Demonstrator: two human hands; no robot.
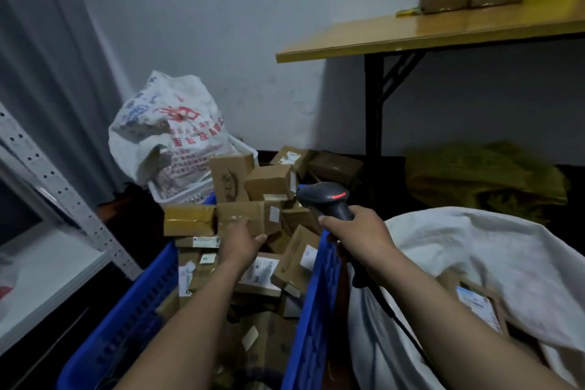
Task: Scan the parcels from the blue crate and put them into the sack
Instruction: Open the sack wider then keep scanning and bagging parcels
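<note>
A blue crate (316, 291) in front of me is heaped with several brown cardboard parcels. My left hand (242, 239) reaches into the pile and grips a brown box with a white label (253, 215) from below, thumb at its lower edge. My right hand (354, 228) holds a black barcode scanner (323, 196) by its handle, its red light lit and its head above the crate's right wall, pointing left toward the box. The white sack (474, 247) lies open at my right, with a labelled parcel (478, 304) inside it.
A printed white bag (164, 127) stands in a white basket behind the crate. A wooden table (411, 32) with cardboard boxes on top stands at the right, a yellow-green sack (484, 177) beneath it. A grey metal shelf (47, 199) is on the left.
</note>
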